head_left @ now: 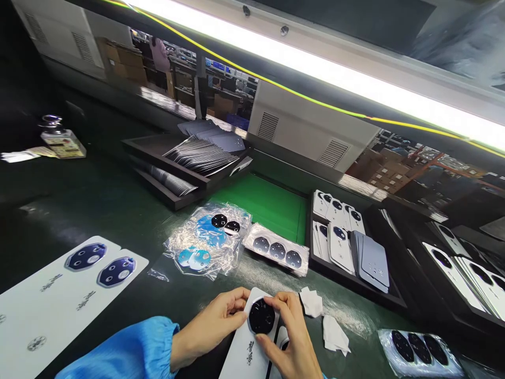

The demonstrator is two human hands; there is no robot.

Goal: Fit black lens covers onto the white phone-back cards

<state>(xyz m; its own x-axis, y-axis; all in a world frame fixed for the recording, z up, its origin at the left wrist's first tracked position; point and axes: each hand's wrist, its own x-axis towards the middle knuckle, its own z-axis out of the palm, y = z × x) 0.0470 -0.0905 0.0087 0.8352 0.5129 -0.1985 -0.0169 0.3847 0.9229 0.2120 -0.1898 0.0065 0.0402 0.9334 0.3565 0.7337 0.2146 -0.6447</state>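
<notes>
Head view, item one: white phone back cover [246, 352], lying flat on the dark green bench mat [90, 210] at the bottom centre of the frame, with a round black camera-lens ring [261, 316] seated near its top end. I judge the cover light, thin and rigid plastic, glossy and easily smudged or scratched; best held by its edges, off the lens face. My left hand [213, 326] pinches the ring's rim from nine o'clock, fingertips closed against it; my right hand [290, 337] presses from three o'clock, thumb and forefinger clamped on the same ring, so the part sits squarely between both grips. Item two: crumpled white wipes [321, 318] at two o'clock of the cover, just beside my right hand. Item three: strip of three lens rings in film [277, 251] at twelve o'clock, near. Item four: heap of peeled clear films [207, 239] at eleven o'clock. Item five: tray of white covers [347, 239] at one o'clock, well apart.
</notes>
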